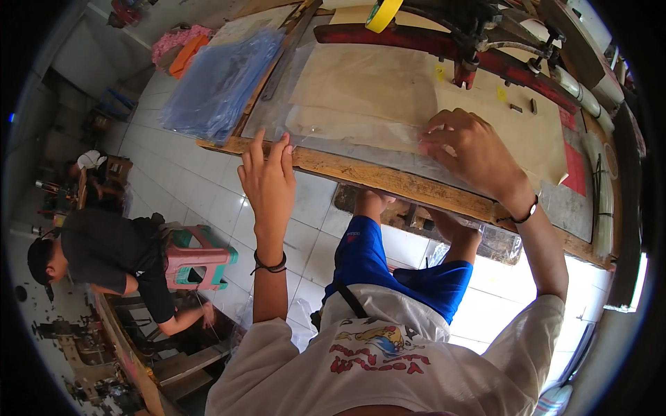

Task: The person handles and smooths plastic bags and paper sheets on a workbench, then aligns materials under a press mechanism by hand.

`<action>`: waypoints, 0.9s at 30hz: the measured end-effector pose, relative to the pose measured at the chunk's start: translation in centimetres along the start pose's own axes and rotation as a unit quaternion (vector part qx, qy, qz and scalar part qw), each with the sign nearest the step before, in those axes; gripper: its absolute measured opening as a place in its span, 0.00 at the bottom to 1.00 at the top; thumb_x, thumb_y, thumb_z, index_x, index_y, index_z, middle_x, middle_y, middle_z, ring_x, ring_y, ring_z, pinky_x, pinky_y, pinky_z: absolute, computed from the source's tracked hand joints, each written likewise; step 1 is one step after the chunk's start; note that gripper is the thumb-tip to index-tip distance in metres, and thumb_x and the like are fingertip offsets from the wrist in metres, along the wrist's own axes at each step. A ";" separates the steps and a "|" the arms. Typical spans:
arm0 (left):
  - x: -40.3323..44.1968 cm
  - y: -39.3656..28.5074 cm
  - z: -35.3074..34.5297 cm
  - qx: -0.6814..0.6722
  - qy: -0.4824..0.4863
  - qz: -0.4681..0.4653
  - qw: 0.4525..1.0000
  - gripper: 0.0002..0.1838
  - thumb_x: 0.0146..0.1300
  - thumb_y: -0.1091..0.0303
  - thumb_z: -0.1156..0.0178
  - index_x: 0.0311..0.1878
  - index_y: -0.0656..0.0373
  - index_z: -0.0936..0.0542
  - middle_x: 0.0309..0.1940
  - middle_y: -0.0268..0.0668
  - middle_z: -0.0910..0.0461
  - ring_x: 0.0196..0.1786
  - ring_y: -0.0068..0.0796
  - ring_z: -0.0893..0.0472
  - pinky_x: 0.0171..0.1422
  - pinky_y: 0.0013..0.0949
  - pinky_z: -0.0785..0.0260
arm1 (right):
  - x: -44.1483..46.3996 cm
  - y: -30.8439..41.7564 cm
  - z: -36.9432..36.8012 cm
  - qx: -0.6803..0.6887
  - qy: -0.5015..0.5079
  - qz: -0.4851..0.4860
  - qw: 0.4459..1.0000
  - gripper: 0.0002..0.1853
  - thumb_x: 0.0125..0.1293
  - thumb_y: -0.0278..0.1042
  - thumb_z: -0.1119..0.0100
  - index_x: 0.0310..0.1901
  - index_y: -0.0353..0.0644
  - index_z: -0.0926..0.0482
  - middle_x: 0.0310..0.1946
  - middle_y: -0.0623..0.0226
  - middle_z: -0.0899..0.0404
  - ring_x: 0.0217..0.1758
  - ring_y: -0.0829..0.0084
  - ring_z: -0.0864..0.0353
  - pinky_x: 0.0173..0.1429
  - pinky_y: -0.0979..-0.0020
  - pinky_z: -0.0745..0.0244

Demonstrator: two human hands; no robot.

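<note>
The clear sheet (336,129) lies on the tabletop (361,168) along its near edge, over the pale paper (368,80). It looks like thin plastic, so it should be light, limp and slippery, quick to crease or cling; it is best taken by the edge or a corner, between thumb and fingertips. The left hand (269,173) is open, its grip loose, fingers spread and fingertips at the sheet's left end, pinching nothing. The right hand (473,147) is curled, its grip nearly closed, seemingly pinching the sheet's right part; how firmly, I cannot tell
</note>
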State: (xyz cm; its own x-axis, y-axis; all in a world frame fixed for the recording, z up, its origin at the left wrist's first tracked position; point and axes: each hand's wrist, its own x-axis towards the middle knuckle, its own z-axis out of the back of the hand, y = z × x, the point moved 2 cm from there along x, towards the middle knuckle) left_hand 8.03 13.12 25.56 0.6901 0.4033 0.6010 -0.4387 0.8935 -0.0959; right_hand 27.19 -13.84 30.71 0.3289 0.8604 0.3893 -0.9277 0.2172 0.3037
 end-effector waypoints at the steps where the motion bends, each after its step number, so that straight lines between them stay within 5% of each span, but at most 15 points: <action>1: 0.0 0.0 -0.1 0.016 -0.001 -0.025 1.000 0.13 0.78 0.64 0.45 0.57 0.54 0.16 0.64 0.39 0.22 0.67 0.45 0.25 0.63 0.45 0.37 | 0.0 0.1 0.1 -0.003 0.004 0.000 1.000 0.08 0.66 0.35 0.34 0.41 0.43 0.10 0.46 0.62 0.14 0.50 0.59 0.16 0.59 0.59 0.22; 5: -0.2 0.6 -0.5 -0.010 0.080 -0.035 0.996 0.16 0.80 0.67 0.49 0.66 0.56 0.22 0.75 0.41 0.29 0.75 0.42 0.29 0.68 0.43 0.42 | 0.0 0.2 0.1 -0.006 0.003 0.008 1.000 0.09 0.66 0.36 0.34 0.41 0.41 0.10 0.46 0.61 0.13 0.50 0.59 0.16 0.60 0.59 0.22; 20: 1.3 -0.1 1.1 -0.049 0.167 -0.009 0.985 0.27 0.81 0.51 0.54 0.69 0.61 0.23 0.72 0.43 0.26 0.77 0.40 0.33 0.72 0.49 0.44 | -0.1 0.5 0.2 0.004 0.029 0.003 1.000 0.12 0.65 0.37 0.33 0.44 0.38 0.13 0.46 0.59 0.16 0.53 0.56 0.18 0.58 0.59 0.21; 23: 2.2 -1.1 1.4 0.022 0.168 -0.033 0.985 0.27 0.80 0.50 0.51 0.71 0.60 0.25 0.73 0.44 0.27 0.79 0.43 0.35 0.74 0.55 0.47 | 0.0 0.2 0.1 -0.012 0.042 0.004 0.999 0.13 0.64 0.39 0.32 0.44 0.38 0.14 0.45 0.60 0.18 0.52 0.56 0.19 0.59 0.58 0.22; 27: 3.4 -4.4 0.4 -0.077 0.163 -0.136 0.974 0.29 0.78 0.49 0.48 0.73 0.56 0.28 0.77 0.46 0.34 0.80 0.44 0.38 0.79 0.66 0.56 | -0.2 -0.2 0.0 0.016 0.020 0.015 1.000 0.14 0.64 0.40 0.32 0.44 0.38 0.14 0.44 0.59 0.20 0.50 0.56 0.20 0.58 0.58 0.23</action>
State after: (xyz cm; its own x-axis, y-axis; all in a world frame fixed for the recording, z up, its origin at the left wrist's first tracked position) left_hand 12.04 10.45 28.36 0.9255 0.1673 0.3397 -0.1409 0.9848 -0.1013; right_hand 27.34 -14.08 30.55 0.2937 0.8841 0.3634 -0.9307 0.1777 0.3198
